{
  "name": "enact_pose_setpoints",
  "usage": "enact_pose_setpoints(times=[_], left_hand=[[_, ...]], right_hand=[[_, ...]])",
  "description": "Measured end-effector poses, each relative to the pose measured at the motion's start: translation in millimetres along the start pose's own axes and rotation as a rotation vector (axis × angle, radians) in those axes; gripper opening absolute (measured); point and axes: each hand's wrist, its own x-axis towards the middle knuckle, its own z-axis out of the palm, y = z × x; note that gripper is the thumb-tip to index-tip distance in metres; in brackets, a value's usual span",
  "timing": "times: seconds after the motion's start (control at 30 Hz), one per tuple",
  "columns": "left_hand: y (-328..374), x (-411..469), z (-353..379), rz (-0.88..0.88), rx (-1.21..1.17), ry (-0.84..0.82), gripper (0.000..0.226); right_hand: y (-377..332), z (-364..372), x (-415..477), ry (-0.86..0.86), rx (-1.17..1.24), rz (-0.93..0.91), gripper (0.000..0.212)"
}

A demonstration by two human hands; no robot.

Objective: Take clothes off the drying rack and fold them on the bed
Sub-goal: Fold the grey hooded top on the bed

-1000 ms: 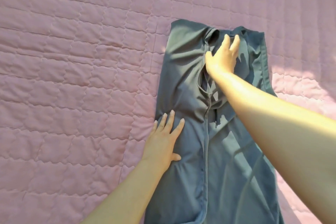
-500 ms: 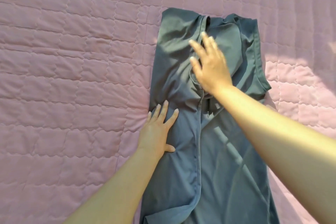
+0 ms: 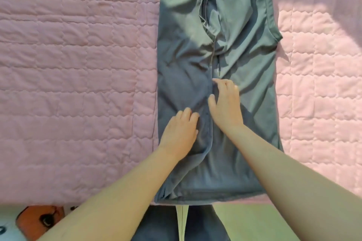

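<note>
Both hands now press flat, side by side, on the blue-grey zip-front cloth garment (image 3: 244,55): my right hand (image 3: 225,103) has slid down from the collar end to sit just beside my left hand (image 3: 179,129), neither gripping anything. The garment lies as a long narrow strip on the pink quilted bedspread (image 3: 78,64), hem at the near edge, so I judge smoothing done and a crosswise fold next.

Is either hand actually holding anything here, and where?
Nothing seems gripped. The left hand and right hand just press on the grey garment, either side of its centre zip.
</note>
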Motion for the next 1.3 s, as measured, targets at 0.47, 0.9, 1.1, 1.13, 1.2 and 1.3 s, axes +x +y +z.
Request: enact_pose_setpoints(times=[0.47, 0.9, 1.1, 1.13, 1.2, 1.3], left_hand=[[49, -125, 33, -0.127, -0.096, -0.472, 0.024], [37, -139, 48, -0.183, -0.009, -0.326, 0.025], [39, -160, 56, -0.154, -0.058, -0.765, 0.024], [43, -159, 54, -0.119, -0.064, -0.774, 0.016], [54, -152, 49, -0.065, -0.109, -0.685, 0.007], [73, -124, 42, -0.005, -0.231, -0.491, 0.005]], right_hand=[[11, 14, -158, -0.449, 0.240, 0.516, 0.017], [48, -5, -183, -0.916, 0.364, 0.727, 0.027], [80, -29, -186, -0.362, 0.287, 0.691, 0.015], [89, -36, -187, -0.207, 0.254, 0.686, 0.011], [108, -46, -190, 0.040, 0.166, 0.627, 0.021], [130, -59, -185, 0.138, 0.004, 0.667, 0.055]])
